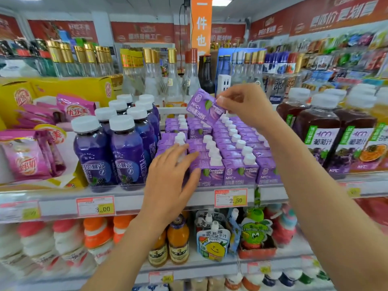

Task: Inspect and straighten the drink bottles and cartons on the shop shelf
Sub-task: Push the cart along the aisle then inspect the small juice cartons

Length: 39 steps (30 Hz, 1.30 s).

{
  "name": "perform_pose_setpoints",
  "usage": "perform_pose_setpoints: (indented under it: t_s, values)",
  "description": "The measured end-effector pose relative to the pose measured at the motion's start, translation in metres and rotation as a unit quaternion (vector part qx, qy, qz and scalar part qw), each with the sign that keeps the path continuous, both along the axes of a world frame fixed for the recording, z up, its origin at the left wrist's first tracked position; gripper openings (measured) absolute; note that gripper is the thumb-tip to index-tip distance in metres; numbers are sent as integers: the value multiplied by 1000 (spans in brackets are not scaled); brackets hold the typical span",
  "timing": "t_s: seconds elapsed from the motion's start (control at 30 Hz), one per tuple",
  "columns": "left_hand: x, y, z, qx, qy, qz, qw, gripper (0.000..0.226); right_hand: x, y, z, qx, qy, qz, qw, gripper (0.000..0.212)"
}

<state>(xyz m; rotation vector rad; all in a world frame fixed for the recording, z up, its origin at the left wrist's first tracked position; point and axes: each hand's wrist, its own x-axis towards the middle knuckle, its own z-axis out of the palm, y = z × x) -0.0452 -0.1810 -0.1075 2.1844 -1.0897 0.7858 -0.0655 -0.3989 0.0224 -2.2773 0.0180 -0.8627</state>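
Observation:
Several rows of small purple juice cartons (233, 156) with white caps fill the middle of the upper shelf (130, 203). My right hand (243, 103) pinches one purple carton (204, 106) by its top and holds it tilted in the air above the back rows. My left hand (170, 175) lies with straight fingers on the front left cartons, covering their faces. Purple drink bottles (109, 148) with white caps stand just left of the cartons. Dark grape juice bottles (319, 131) stand to the right.
Pink snack packets (31, 156) and yellow boxes (69, 89) lie at the far left. Tall clear bottles (172, 74) stand behind the shelf. Price tags (231, 197) hang on the shelf rail. Below it are orange bottles (178, 240) and juice pouches (213, 240).

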Motion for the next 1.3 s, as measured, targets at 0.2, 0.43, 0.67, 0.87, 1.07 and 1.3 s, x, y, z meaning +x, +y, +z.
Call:
perform_pose_setpoints:
  t_s: [0.2,0.43,0.67,0.87,1.07,1.3]
  values:
    - [-51,-2,28,-268,220,-131,929,46,-95,33,-43,173,41,108,978,11]
    - [-88,-4,16,-376,443,-185,792,31,-152,41,-110,246,77,205,944,32]
    - [-100,4,6,-247,559,-178,772,55,-169,48,-130,319,-17,189,928,23]
    - [-106,14,-15,-144,469,-216,844,50,-177,50,-138,396,0,120,910,21]
    - [-110,11,-20,-158,506,-167,831,32,-185,45,-162,359,94,167,914,39]
    - [-115,12,-23,-77,508,-194,835,35,-193,50,-204,461,74,143,873,36]
